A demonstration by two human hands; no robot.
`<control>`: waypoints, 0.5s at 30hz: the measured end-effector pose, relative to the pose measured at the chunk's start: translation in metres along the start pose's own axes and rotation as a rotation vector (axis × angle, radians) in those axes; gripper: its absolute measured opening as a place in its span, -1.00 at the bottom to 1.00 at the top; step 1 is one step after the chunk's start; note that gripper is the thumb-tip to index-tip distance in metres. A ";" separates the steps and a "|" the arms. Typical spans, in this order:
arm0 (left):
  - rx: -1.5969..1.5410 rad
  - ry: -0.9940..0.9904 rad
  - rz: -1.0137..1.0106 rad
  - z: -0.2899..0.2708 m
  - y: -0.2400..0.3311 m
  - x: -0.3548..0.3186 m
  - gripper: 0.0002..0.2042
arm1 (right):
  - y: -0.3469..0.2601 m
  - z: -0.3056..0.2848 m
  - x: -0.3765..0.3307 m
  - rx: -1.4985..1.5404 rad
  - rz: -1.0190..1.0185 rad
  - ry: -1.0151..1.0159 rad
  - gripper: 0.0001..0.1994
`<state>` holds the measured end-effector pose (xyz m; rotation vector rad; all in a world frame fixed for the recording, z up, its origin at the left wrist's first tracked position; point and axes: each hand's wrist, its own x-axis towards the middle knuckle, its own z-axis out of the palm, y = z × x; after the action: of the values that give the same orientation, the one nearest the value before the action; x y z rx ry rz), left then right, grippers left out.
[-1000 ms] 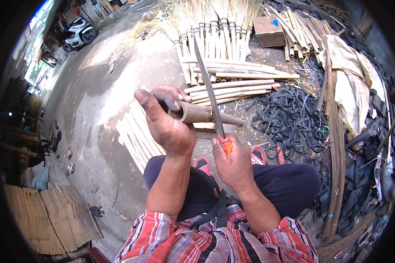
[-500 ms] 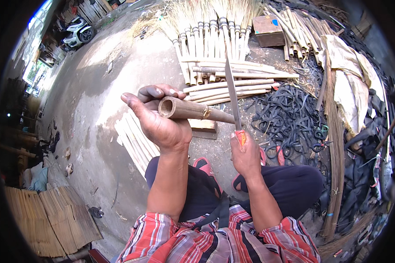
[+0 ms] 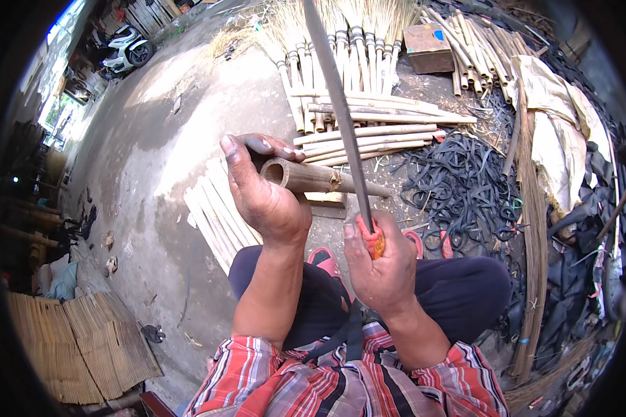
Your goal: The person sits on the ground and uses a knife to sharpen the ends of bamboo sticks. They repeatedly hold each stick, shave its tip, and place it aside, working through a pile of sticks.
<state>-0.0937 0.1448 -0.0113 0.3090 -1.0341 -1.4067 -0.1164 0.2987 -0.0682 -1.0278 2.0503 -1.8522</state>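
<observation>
Across the palm of my left hand [image 3: 271, 198] lies a brown bamboo pole [image 3: 313, 178], its hollow end towards my wrist. The fingers curl behind it, and the thumb sticks up. A ragged ring shows partway along the pole, which slopes away to the right. My right hand [image 3: 386, 267] is closed round the red and orange handle of a long knife [image 3: 341, 111]. Its narrow blade points up and away, crossing in front of the pole; whether they touch I cannot tell. Below the pole sits a wooden block [image 3: 328, 208], partly hidden.
Several pale bamboo sticks [image 3: 219, 208] lie left of my knees, more [image 3: 368, 135] lie ahead. Brooms [image 3: 355, 55] stretch out beyond them, beside a box [image 3: 428, 48]. Tangled black strips [image 3: 459, 187] cover the ground at right. A motorbike [image 3: 126, 50] stands far left.
My right hand has come left and nearer, with the knife blade now reaching higher in the picture. My left hand and the bamboo pole have shifted slightly right.
</observation>
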 end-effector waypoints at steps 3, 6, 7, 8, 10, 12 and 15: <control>0.036 -0.026 0.005 0.001 0.000 -0.004 -0.57 | 0.006 0.000 -0.001 0.019 -0.004 -0.015 -0.79; 0.051 -0.052 0.049 0.000 0.003 -0.006 -0.56 | 0.020 0.000 0.016 -0.154 0.161 -0.091 -0.74; 0.016 -0.027 -0.017 -0.002 0.004 -0.003 -0.55 | 0.023 -0.001 0.020 -0.227 0.239 -0.109 -0.73; -0.017 -0.010 -0.086 -0.003 0.004 0.002 -0.55 | 0.024 -0.002 0.022 -0.318 0.374 -0.133 -0.72; -0.024 -0.019 -0.064 -0.006 0.003 0.006 -0.56 | 0.022 -0.005 0.018 -0.166 0.251 -0.094 -0.71; -0.017 -0.014 -0.049 -0.007 -0.001 0.006 -0.56 | 0.015 -0.004 0.006 -0.024 0.106 -0.036 -0.70; 0.006 -0.020 -0.035 -0.006 -0.004 0.003 -0.57 | 0.013 0.008 0.001 0.081 -0.069 0.009 -0.74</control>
<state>-0.0926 0.1388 -0.0157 0.3195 -1.0538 -1.4410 -0.1171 0.2912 -0.0812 -1.0839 1.9501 -1.9598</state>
